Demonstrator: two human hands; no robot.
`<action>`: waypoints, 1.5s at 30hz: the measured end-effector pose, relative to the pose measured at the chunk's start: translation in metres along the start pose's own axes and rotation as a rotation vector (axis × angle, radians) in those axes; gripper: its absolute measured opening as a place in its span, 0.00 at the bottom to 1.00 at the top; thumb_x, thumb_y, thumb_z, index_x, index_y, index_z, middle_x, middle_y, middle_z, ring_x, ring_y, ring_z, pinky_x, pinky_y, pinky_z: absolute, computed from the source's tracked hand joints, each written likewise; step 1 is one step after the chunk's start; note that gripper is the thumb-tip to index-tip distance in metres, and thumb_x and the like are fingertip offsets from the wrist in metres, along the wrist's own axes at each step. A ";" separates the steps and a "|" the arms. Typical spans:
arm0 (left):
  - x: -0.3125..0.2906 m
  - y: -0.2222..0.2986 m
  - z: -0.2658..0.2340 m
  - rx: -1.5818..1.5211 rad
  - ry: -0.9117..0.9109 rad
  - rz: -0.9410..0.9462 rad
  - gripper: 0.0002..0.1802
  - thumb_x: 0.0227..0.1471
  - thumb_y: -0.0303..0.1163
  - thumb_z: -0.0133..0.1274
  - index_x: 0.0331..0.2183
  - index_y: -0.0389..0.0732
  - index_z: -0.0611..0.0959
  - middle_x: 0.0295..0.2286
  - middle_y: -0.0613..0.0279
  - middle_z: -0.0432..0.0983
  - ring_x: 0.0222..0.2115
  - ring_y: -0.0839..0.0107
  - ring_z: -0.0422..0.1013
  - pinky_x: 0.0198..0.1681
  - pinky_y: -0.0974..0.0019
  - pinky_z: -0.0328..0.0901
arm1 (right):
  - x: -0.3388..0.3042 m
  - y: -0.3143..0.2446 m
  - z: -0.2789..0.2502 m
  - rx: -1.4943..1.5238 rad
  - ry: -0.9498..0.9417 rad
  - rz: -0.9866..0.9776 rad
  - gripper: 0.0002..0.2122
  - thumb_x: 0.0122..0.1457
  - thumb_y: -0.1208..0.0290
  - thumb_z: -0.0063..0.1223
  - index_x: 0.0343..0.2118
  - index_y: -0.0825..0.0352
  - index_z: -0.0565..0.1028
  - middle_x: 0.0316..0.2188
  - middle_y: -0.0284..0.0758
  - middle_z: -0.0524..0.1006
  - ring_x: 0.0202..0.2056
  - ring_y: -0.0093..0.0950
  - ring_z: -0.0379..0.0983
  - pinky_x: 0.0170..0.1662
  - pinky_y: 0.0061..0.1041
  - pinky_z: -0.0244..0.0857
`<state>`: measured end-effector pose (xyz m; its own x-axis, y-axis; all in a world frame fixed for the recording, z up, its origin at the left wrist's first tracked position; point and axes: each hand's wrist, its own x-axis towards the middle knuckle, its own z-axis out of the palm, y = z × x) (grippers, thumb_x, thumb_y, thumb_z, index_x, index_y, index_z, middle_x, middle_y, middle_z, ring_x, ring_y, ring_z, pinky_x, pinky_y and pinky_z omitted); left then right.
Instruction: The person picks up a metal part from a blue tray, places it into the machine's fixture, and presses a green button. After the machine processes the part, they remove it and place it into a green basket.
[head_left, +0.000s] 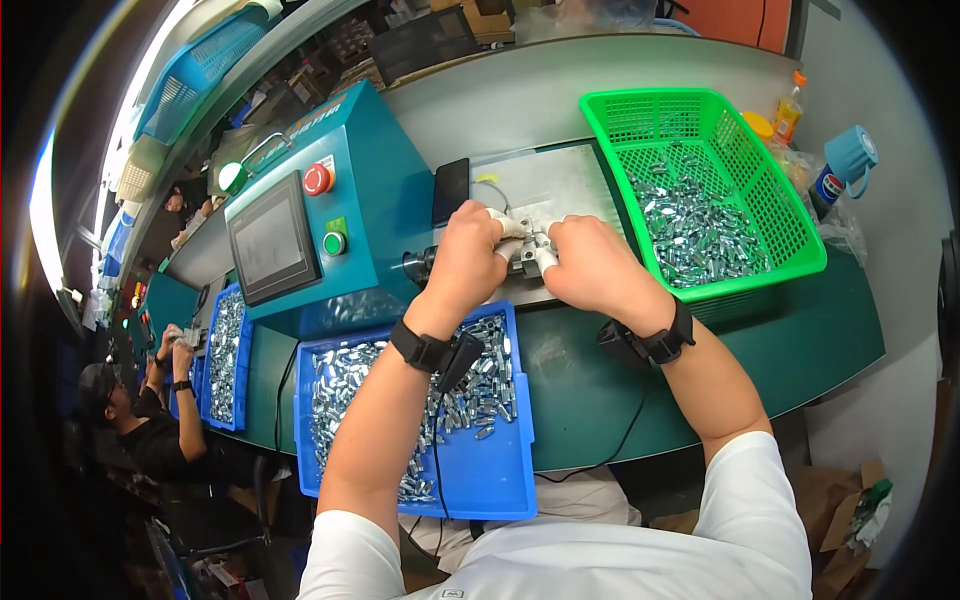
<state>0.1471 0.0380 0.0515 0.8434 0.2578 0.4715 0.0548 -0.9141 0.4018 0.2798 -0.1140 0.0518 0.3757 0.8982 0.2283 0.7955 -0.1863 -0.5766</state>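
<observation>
My left hand (472, 252) and my right hand (598, 264) meet over the pale metal work plate (568, 185). White coverings wrap the fingertips of both. Closed in a pinch, the two hands grip a small shiny metal part (531, 236) between them, at a small metal fixture beside the machine's spindle (416, 265). My fingers hide much of this part. To the left stands the teal machine (365, 170). Below my left forearm a blue tray (485, 490) holds many loose metal parts; on the right, a green basket (815, 258) holds more of them.
A black phone (451, 190) lies behind my left hand. The machine carries a screen (270, 240), a red stop button (318, 179) and a green button (334, 243). A blue mug (848, 153) and an orange bottle (788, 108) stand beyond the basket. Another person (160, 420) works at far left.
</observation>
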 end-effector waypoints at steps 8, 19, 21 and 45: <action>-0.012 -0.008 -0.015 0.189 -0.050 0.132 0.13 0.49 0.20 0.65 0.40 0.40 0.90 0.38 0.54 0.84 0.44 0.50 0.76 0.49 0.53 0.71 | 0.000 0.002 0.009 0.020 0.011 -0.059 0.07 0.49 0.77 0.55 0.29 0.77 0.78 0.33 0.57 0.79 0.38 0.57 0.76 0.45 0.52 0.71; -0.137 0.041 -0.041 0.009 -0.214 -0.064 0.16 0.51 0.25 0.67 0.44 0.41 0.88 0.45 0.55 0.82 0.50 0.51 0.76 0.57 0.51 0.68 | 0.003 0.008 0.044 0.087 0.177 -0.274 0.09 0.40 0.89 0.50 0.27 0.75 0.75 0.30 0.50 0.76 0.38 0.54 0.73 0.42 0.50 0.68; -0.141 0.038 -0.039 -0.006 -0.229 -0.081 0.16 0.51 0.25 0.67 0.44 0.41 0.88 0.45 0.55 0.82 0.51 0.51 0.75 0.57 0.51 0.68 | 0.001 0.007 0.045 0.078 0.178 -0.255 0.10 0.40 0.90 0.50 0.28 0.74 0.76 0.30 0.50 0.76 0.39 0.54 0.73 0.42 0.50 0.68; -0.144 0.042 -0.039 -0.020 -0.337 -0.107 0.21 0.48 0.28 0.70 0.47 0.40 0.87 0.46 0.54 0.81 0.50 0.50 0.75 0.55 0.52 0.70 | 0.004 0.014 0.049 0.088 0.172 -0.262 0.08 0.48 0.87 0.56 0.33 0.75 0.79 0.30 0.49 0.76 0.36 0.52 0.73 0.40 0.48 0.67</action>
<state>0.0070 -0.0255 0.0309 0.9625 0.2314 0.1417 0.1452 -0.8804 0.4515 0.2694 -0.0936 0.0059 0.2441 0.8291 0.5029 0.8344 0.0847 -0.5447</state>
